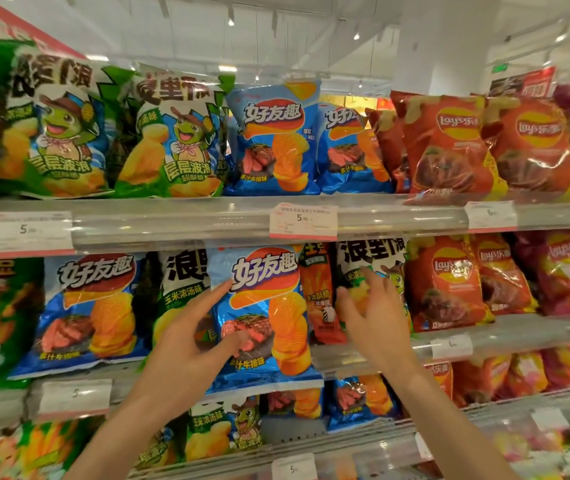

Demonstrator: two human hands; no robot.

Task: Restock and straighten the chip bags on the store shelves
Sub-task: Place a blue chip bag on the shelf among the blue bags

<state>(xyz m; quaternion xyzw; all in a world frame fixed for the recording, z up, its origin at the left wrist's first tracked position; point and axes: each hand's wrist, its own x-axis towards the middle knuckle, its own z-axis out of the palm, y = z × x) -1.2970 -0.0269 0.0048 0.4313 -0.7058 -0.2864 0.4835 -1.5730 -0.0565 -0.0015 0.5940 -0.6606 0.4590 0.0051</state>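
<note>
Risk: glossy blue foil chip bag (263, 317), gripped by left hand (186, 344), overhangs middle shelf rail (346, 362), may slip; right hand (373, 313), fingers spread, beside it touches green-white bag (373, 268).

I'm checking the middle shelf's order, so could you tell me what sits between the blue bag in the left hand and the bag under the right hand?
An orange bag stands between the blue bag and the green-and-white bag, seen in the head view.
</note>
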